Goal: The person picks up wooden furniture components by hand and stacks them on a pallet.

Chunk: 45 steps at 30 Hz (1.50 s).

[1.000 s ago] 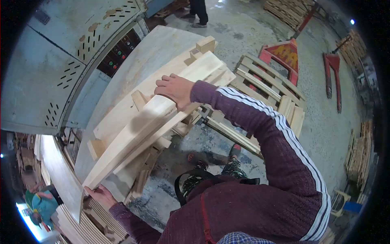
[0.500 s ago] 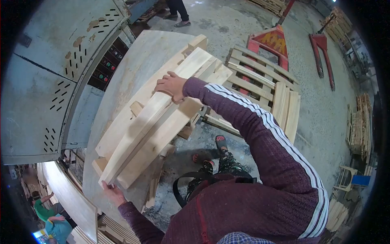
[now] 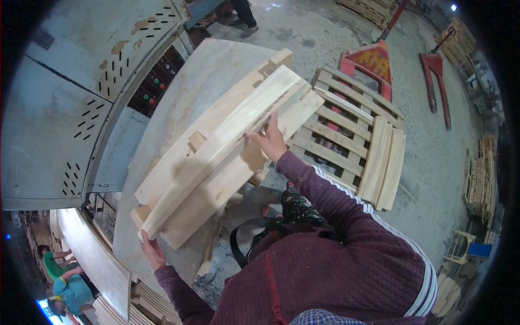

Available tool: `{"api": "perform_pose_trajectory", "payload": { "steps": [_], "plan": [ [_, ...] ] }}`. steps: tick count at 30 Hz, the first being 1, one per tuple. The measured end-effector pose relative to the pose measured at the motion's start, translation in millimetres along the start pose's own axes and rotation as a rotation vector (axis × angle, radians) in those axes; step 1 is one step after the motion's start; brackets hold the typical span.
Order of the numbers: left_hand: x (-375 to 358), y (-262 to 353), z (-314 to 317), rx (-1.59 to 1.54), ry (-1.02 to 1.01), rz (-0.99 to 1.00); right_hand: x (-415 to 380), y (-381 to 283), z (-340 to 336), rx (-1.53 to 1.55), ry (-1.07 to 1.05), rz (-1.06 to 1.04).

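Over the table (image 3: 208,67), the board (image 3: 223,140) slants lengthwise toward the upper right.

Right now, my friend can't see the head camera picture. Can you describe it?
A person's left hand touches the near end of a long wooden piece over a grey table; the right hand is at its side. A pallet bearing boards lies to the right.

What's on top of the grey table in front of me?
Pale curved wooden pieces and small blocks; the surface of the grey table directly beneath them is covered.
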State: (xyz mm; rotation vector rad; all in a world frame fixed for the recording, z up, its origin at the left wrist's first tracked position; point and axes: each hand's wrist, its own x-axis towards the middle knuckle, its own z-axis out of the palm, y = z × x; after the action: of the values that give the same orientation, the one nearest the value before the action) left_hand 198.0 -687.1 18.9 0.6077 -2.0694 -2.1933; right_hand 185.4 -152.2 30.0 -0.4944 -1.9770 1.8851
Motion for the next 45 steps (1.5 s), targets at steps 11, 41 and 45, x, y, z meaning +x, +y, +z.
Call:
{"api": "perform_pose_trajectory", "payload": {
  "steps": [11,41,45],
  "plan": [
    [27.7,-14.0,81.2,-0.103,-0.002,-0.027,182.7,-3.1,43.8,-0.467,0.087,-0.069],
    [124.5,-50.8,208.0,0.858,0.523,0.358,530.5,141.8,23.8,-0.355,-0.149,-0.185],
    [1.7,-54.1,54.0,1.066,0.760,-0.023,216.0,29.0,66.6,-1.249,-0.555,0.100]
  ]
}}
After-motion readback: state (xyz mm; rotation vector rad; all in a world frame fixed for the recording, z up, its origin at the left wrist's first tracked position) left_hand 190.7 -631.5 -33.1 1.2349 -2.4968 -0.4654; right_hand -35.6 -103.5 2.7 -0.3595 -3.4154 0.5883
